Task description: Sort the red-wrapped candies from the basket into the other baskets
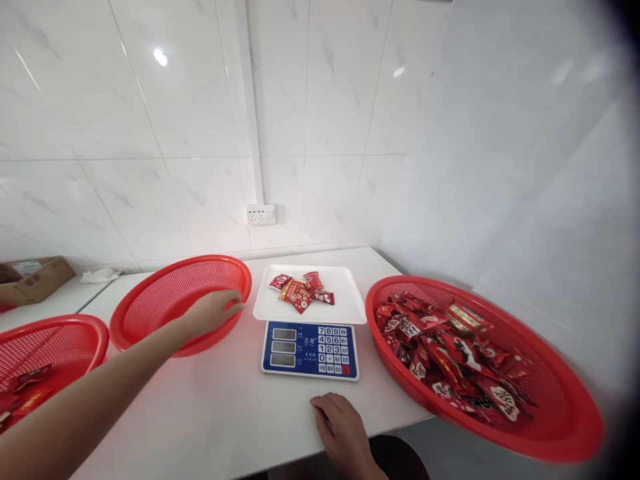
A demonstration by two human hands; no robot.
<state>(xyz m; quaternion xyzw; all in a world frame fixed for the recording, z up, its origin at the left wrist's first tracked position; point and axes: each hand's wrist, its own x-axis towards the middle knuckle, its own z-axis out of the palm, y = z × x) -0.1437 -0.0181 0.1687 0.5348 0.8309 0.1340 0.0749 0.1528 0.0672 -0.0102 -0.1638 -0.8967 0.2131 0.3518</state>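
Left hand (215,312) on rim of red basket (165,293) just left of scale (310,350), fingers together (can't tell if pinching anything); right hand (340,427) palm-down on bench (210,413) before scale, fingers loosely together, holding nothing

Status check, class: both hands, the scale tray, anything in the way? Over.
Left hand at middle red basket rim, grip unclear. Right hand flat on table, empty. Few red packets on scale tray. Nothing blocking.
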